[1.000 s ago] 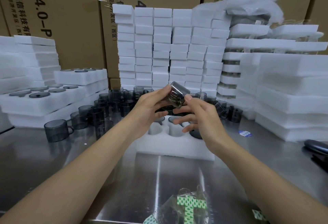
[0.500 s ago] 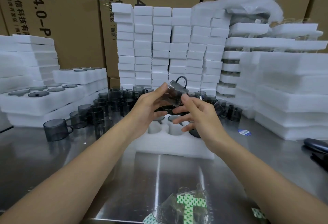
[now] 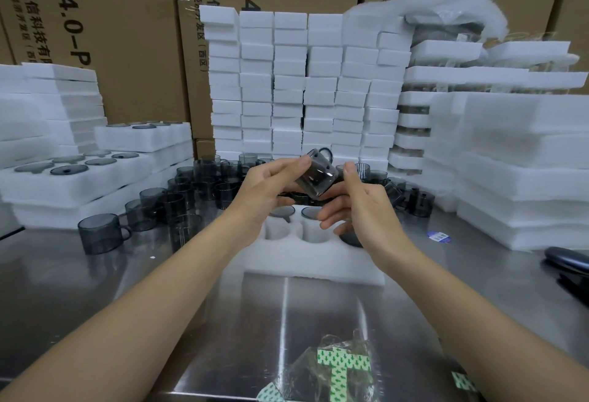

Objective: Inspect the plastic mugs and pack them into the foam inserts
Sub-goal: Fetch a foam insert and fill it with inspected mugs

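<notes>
Foam stacks (image 3: 306, 83) and loose mugs (image 3: 197, 185) ring the held mug (image 3: 315, 178).

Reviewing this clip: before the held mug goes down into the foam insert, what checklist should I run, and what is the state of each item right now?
1. Grip on the mug: ok. The left hand and the right hand both pinch it above the insert.
2. Free pocket in the foam insert: ok. The two front pockets show bare foam.
3. Mug lined up for a pocket: not ok. It is tilted, with the handle at the far top.
4. Way down: ok. Only the person's own fingers lie between the mug and the insert.
5. Mug free of flaws: cannot tell. Glare hides the surface.
</notes>
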The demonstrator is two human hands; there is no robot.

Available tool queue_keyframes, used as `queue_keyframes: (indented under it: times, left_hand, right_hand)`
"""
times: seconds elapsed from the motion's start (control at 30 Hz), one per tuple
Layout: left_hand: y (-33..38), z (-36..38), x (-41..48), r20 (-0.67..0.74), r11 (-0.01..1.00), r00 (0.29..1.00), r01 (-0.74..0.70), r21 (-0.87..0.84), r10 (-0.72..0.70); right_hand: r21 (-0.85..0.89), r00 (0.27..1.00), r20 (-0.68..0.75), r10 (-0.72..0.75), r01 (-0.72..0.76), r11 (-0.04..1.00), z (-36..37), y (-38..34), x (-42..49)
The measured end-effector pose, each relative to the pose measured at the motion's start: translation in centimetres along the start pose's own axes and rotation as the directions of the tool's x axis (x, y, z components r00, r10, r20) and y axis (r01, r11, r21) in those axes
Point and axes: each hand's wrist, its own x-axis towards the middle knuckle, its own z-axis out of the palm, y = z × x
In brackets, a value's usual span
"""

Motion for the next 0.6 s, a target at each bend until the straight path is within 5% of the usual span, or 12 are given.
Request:
queue_keyframes:
  times: [0.23,0.43,0.6]
  left_hand:
    - [-1.0,0.0,0.1,-0.149,0.928,0.989,0.042,0.371,0.015]
    - [-2.0,0.3,0.3,-0.221,0.774,0.975,0.136,0.618,0.005]
    - [-2.3,0.4,0.3,-0.205,0.727,0.977,0.100,0.680,0.057]
  right_hand:
    - [-0.268,0.974,-0.156,-0.165,0.119,0.956,-2.1,0.7,0.8]
    - [-0.499,0.971,0.102,-0.217,0.238,0.833,-1.6,1.7,0.5]
    - [-0.486,0.972,0.127,-0.198,0.235,0.842,-1.8,1.4,0.5]
